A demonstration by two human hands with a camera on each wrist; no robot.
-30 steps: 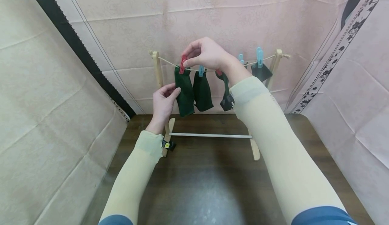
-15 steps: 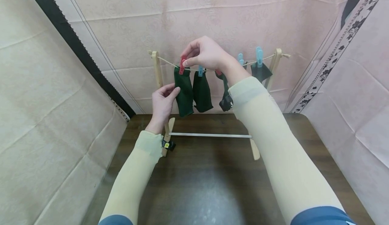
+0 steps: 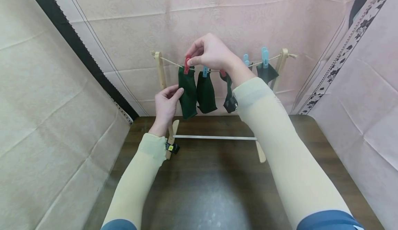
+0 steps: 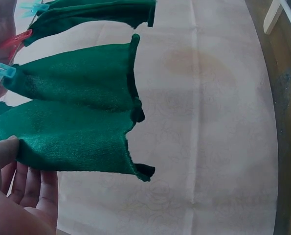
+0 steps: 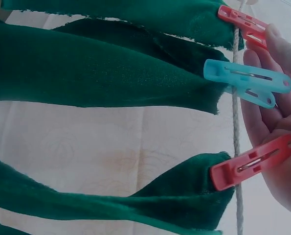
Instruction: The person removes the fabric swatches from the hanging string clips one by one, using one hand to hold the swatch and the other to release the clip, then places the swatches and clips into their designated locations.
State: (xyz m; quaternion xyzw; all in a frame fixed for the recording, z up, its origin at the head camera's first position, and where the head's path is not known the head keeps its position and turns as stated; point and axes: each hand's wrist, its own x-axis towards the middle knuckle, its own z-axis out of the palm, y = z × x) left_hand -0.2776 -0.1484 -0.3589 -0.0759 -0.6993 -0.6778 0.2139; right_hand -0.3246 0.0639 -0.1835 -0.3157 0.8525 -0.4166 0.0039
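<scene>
My left hand (image 3: 166, 104) pinches the left edge of a dark green cloth (image 3: 188, 95) hanging at the left of a thin cord. Above it, my right hand (image 3: 212, 52) holds a red clothespin (image 3: 186, 66) between thumb and fingers, and this pin sits on the cloth's top edge at the cord. In the right wrist view the thumb lies against the red clothespin (image 5: 243, 22), beside a blue clothespin (image 5: 248, 81) and a second red one (image 5: 253, 164). The left wrist view shows my left thumb on the green cloth (image 4: 72, 139), with fingers behind it.
A wooden rack with a left post (image 3: 161, 71) and right post (image 3: 281, 66) carries the cord. More green cloths (image 3: 206, 93) hang from it, and a light blue clothespin (image 3: 265, 58) is near the right post. A white rod (image 3: 214, 137) joins the feet on the brown table (image 3: 199, 181).
Both hands keep their places and grips. The right hand and the red clothespin have risen very slightly; the cloths hang almost as before.
</scene>
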